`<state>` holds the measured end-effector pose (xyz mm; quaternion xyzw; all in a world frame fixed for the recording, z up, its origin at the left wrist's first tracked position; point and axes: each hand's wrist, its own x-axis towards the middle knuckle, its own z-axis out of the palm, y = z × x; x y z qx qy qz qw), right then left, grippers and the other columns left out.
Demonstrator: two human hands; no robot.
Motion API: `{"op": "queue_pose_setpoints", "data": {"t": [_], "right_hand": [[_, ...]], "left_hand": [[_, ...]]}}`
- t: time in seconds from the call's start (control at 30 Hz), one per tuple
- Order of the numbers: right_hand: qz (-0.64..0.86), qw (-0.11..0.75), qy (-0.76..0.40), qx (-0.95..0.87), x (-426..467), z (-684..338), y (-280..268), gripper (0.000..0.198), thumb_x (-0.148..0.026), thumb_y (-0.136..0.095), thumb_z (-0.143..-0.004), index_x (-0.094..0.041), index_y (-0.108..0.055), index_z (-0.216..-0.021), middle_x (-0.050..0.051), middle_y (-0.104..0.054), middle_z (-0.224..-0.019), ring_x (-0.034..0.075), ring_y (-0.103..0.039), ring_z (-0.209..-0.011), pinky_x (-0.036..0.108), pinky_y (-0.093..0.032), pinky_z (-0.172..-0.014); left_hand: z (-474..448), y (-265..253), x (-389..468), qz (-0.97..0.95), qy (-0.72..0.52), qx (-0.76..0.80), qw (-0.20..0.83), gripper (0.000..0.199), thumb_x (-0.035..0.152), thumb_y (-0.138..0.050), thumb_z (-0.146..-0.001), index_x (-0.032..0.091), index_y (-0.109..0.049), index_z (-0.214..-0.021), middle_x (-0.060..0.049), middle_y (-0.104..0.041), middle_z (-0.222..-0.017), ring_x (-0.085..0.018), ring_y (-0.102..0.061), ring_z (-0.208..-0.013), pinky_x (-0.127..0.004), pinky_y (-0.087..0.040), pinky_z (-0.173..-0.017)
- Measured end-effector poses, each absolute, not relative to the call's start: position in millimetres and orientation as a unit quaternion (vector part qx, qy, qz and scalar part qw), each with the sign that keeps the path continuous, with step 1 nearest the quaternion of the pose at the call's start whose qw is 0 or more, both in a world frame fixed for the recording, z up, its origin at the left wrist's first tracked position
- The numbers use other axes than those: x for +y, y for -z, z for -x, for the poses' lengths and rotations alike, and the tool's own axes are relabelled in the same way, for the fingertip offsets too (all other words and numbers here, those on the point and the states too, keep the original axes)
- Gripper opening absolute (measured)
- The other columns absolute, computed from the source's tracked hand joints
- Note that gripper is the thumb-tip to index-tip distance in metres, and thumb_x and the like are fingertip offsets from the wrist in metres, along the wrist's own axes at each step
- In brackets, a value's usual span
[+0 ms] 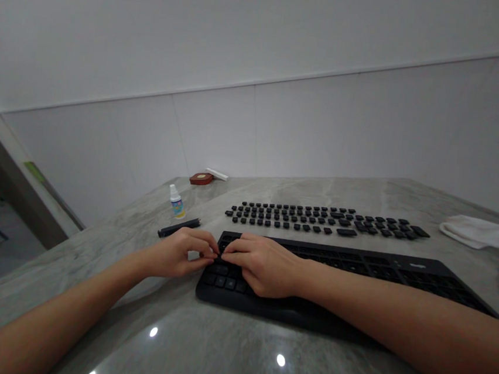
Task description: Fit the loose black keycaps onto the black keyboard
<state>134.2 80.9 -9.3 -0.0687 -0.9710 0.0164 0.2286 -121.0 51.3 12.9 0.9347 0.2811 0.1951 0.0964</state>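
A black keyboard [281,313] lies on the grey marbled table, its frame largely bare of keys, with a few keys in place at the lower left corner. Over its left end my left hand [181,252] comes in from the left, thumb and forefinger pinched together. My right hand [264,263] reaches across the keyboard and meets it there, also in a pinch. Between the fingertips of both hands is a small dark keycap [218,256], mostly covered by the fingers. Behind the keyboard, loose black keycaps [290,218] are laid out in rows.
A small white spray bottle [177,202] stands at the left, near a black bar-shaped piece [179,227]. Farther back are a reddish-brown box [201,179] and a white strip [217,174] by the wall. A folded white cloth [474,231] lies at the right.
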Motion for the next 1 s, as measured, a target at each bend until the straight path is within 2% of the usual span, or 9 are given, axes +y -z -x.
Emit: {"op": "queue_pose_setpoints", "data": {"t": [0.3,0.57,0.83,1.0], "right_hand": [[0.065,0.224,0.001,-0.972,80.4,-135.0,8.2,0.045,0.000,-0.051,-0.079,-0.005,-0.069,-0.120,0.013,-0.070,-0.123,0.024,-0.063,-0.103,0.036,-0.053,-0.097],[0.074,0.220,-0.004,-0.973,80.2,-135.1,8.7,0.035,-0.002,-0.051,-0.081,-0.005,-0.074,-0.108,0.014,-0.072,-0.116,0.024,-0.065,-0.103,0.035,-0.053,-0.098],[0.076,0.223,-0.020,-0.972,81.3,-136.1,8.9,0.041,-0.003,-0.050,-0.081,-0.006,-0.072,-0.116,0.015,-0.071,-0.117,0.024,-0.065,-0.104,0.037,-0.053,-0.098],[0.067,0.223,-0.020,-0.972,80.8,-135.7,8.2,0.041,-0.002,-0.049,-0.081,-0.007,-0.072,-0.115,0.014,-0.071,-0.117,0.023,-0.064,-0.104,0.036,-0.053,-0.098]], "left_hand": [[119.0,-14.1,49.1,-0.940,-0.178,0.278,0.080,0.017,0.014,-0.054,-0.097,0.015,-0.072,-0.094,-0.010,-0.072,-0.099,-0.018,-0.069,-0.085,-0.028,-0.055,-0.079],[120.8,-10.4,51.6,-0.933,-0.185,0.297,0.083,0.016,0.017,-0.057,-0.097,0.016,-0.068,-0.107,-0.008,-0.072,-0.097,-0.018,-0.068,-0.084,-0.029,-0.055,-0.078],[120.8,-9.0,52.7,-0.931,-0.206,0.287,0.092,0.011,0.016,-0.059,-0.096,0.016,-0.068,-0.091,-0.008,-0.072,-0.096,-0.016,-0.068,-0.082,-0.028,-0.054,-0.076],[120.3,-12.5,53.0,-0.931,-0.206,0.287,0.090,0.011,0.015,-0.059,-0.094,0.016,-0.069,-0.090,-0.008,-0.073,-0.094,-0.016,-0.068,-0.080,-0.027,-0.054,-0.074]]}}
